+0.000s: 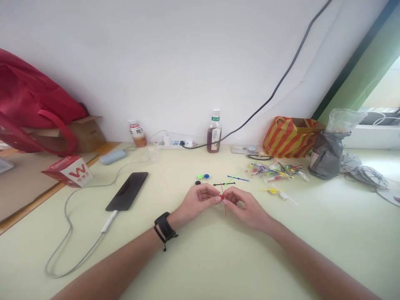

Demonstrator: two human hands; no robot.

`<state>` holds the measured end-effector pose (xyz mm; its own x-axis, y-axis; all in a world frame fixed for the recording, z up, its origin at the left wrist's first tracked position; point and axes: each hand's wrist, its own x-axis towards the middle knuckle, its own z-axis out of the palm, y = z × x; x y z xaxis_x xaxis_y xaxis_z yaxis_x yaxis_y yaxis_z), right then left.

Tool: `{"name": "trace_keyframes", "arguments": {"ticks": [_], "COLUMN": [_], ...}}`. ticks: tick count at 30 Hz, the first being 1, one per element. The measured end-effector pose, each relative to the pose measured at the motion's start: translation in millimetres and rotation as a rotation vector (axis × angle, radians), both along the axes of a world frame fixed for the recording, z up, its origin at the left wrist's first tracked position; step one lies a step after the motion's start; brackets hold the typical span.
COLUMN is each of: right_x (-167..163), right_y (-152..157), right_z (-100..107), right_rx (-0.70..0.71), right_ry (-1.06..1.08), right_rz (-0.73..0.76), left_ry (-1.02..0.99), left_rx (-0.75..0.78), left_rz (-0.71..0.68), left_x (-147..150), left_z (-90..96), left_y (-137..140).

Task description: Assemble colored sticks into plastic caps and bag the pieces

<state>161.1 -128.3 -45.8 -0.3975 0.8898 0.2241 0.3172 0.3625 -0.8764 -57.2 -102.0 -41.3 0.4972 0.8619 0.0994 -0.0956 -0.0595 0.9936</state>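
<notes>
Red stick [224, 204] with small red hub | pinched between left hand [200, 202] and right hand [242, 206] fingertips, both closed on it | above pale table [203, 258] | phone [127, 191] left

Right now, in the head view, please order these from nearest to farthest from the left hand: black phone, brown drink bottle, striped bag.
From the left hand:
1. Black phone, to its left.
2. Brown drink bottle, by the wall behind.
3. Striped bag, far right.

On the bench [200, 258], a phone [127, 191] lies left of the hands; three small discs [202, 178] lie behind them. A bottle [214, 132] and power strip [175, 143] stand against the wall; a striped bag [289, 136] sits right.
</notes>
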Motion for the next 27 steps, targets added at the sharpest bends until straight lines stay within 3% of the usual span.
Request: {"name": "trace_keyframes", "arguments": {"ticks": [5, 16, 21, 27], "right_x": [6.0, 31.9, 34.1, 25.0], "right_y": [1.8, 17.8, 14.1, 9.5], "right_z": [2.9, 7.1, 8.7, 5.0], "right_rx": [0.033, 0.333, 0.418, 0.506], "right_ry": [0.041, 0.177, 0.149, -0.063], "right_rz": [-0.089, -0.48, -0.539, -0.497], "left_ry": [0.103, 0.418, 0.559, 0.651], "left_rx": [0.124, 0.516, 0.718, 0.745], "left_rz": [0.049, 0.237, 0.331, 0.467], "left_x": [1.5, -10.5, -16.0, -17.7], "left_z": [-2.6, -10.5, -14.6, -17.1], "left_y": [0.3, 9.9, 15.3, 19.9]}}
